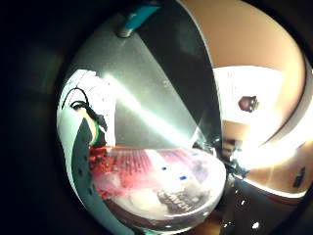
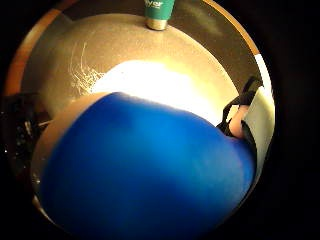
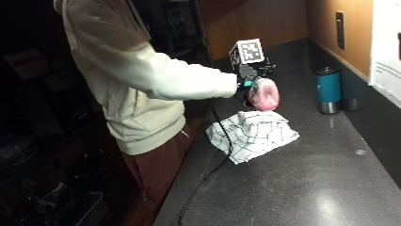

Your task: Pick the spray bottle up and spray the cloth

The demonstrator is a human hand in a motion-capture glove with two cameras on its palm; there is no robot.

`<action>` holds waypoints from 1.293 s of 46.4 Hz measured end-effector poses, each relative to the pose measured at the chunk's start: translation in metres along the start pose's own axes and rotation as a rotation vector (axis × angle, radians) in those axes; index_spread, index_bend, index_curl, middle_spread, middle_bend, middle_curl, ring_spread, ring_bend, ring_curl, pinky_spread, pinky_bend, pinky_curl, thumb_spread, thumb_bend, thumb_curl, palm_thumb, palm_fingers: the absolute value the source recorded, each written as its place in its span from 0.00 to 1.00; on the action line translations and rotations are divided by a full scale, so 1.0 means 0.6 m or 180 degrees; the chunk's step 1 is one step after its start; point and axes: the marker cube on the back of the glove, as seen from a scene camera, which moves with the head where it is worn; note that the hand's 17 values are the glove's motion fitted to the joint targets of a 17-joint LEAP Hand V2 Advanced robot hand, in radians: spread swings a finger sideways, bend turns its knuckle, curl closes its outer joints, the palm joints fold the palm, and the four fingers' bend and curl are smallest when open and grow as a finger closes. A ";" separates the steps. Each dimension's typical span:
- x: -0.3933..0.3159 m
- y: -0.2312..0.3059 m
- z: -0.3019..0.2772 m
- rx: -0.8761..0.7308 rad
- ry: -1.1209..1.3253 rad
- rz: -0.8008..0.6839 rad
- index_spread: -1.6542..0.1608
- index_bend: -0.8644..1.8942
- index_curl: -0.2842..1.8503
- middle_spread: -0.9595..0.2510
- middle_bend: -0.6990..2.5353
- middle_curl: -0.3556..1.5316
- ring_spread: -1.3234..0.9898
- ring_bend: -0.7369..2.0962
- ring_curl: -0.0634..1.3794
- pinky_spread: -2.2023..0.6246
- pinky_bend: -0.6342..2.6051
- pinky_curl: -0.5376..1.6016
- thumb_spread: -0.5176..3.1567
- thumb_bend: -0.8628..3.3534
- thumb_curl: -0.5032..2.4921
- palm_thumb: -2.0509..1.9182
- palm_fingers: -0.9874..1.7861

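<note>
From my remote station, the gloved right hand [image 3: 249, 92] has its fingers curled round the pink spray bottle [image 3: 264, 94], holding it just above the checked cloth [image 3: 253, 133], presumably positioned to spray down onto it. The cloth lies bunched on the dark surface [image 3: 300, 188]; a teal tumbler [image 3: 328, 90] stands farther back.

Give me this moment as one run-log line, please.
right hand: holds spray bottle | bottle: lifted above cloth | cloth: heaped on counter

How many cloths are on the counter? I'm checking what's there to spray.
1. The checkered cloth lies bunched on the dark counter, just below the spray bottle in the right hand.
</note>
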 end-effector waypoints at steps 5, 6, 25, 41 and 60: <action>-0.009 0.001 0.011 -0.0041 0.0053 -0.0002 0.83 0.47 0.38 0.69 0.39 0.45 0.48 0.46 0.35 0.70 0.29 0.43 0.14 0.20 0.41 0.77 0.85; -0.012 0.001 0.011 -0.0051 0.0052 -0.0003 0.83 0.47 0.38 0.69 0.39 0.45 0.48 0.46 0.35 0.70 0.29 0.43 0.14 0.20 0.41 0.77 0.85; 0.012 0.024 -0.079 0.0376 -0.1099 0.0261 0.83 0.47 0.39 0.69 0.39 0.45 0.48 0.46 0.35 0.70 0.29 0.43 0.14 0.20 0.41 0.77 0.85; 0.002 0.011 -0.212 0.1551 -0.3396 0.0775 0.82 0.47 0.38 0.69 0.39 0.45 0.48 0.46 0.35 0.70 0.29 0.43 0.14 0.20 0.41 0.77 0.85; -0.108 -0.111 -0.212 0.2368 -0.5728 0.1388 0.82 0.45 0.38 0.70 0.39 0.45 0.49 0.46 0.35 0.70 0.30 0.43 0.15 0.20 0.42 0.77 0.84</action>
